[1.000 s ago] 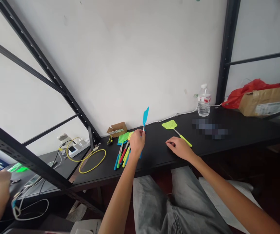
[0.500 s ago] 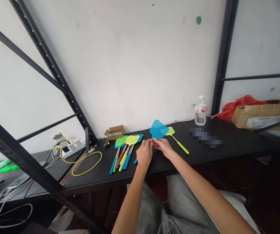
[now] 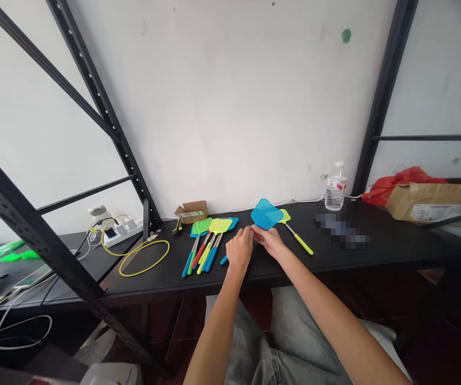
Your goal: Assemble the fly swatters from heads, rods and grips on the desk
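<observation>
- A blue fly swatter with a flat, perforated plastic head is held above or against the black desk; contact is unclear.
- Its long axis slants: the head points away and rightward, while a blue handle end, apparently its own, shows lower left, past the left hand.
- The left-hand grip is curled around the thin shaft; the right hand pinches near the neck, so the right is nearer the head.
- A yellow-green perforated swatter with a metal shaft lies just right of the hands, its head partly behind the blue one.
- Left of both hands lies a fanned pile of multicoloured swatters, handles toward the person.
</observation>
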`<state>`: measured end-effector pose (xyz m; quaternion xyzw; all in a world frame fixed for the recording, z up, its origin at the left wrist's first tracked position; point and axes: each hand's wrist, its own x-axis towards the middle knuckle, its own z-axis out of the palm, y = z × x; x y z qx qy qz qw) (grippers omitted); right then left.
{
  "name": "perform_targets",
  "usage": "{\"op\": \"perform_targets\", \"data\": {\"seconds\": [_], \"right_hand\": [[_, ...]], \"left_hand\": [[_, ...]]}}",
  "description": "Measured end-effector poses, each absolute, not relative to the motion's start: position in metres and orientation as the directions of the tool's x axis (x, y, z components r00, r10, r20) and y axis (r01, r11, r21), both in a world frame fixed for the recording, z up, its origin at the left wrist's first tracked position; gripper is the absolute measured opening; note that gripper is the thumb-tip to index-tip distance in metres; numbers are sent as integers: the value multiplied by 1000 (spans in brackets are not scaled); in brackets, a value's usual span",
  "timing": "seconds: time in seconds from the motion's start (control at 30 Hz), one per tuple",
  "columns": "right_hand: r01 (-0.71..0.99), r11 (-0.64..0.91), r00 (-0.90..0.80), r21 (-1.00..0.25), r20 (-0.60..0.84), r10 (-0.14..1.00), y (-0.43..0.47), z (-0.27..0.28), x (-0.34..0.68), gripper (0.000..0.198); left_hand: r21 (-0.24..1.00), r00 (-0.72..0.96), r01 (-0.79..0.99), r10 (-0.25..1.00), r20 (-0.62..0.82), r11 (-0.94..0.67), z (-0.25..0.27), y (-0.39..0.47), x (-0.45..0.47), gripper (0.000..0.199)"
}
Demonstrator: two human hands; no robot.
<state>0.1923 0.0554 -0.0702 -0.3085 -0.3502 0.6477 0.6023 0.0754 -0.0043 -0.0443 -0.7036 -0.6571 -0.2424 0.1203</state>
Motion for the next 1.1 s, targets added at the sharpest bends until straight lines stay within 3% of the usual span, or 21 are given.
{"op": "perform_targets", "data": {"seconds": [0.33, 0.83, 1.1], "right_hand": [[-520, 50, 44, -853, 32, 999, 59, -74, 188, 34], [-562, 21, 66, -827, -20, 998, 75, -69, 192, 23], [-615, 169, 162, -770, 86, 983, 95, -67, 203, 21]], "left_hand": [[203, -8, 974, 879, 477, -101, -46, -6, 76, 41], [260, -37, 960, 875, 482, -103, -53, -2, 72, 38], [285, -44, 952, 875, 483, -110, -53, -6, 70, 40]]}}
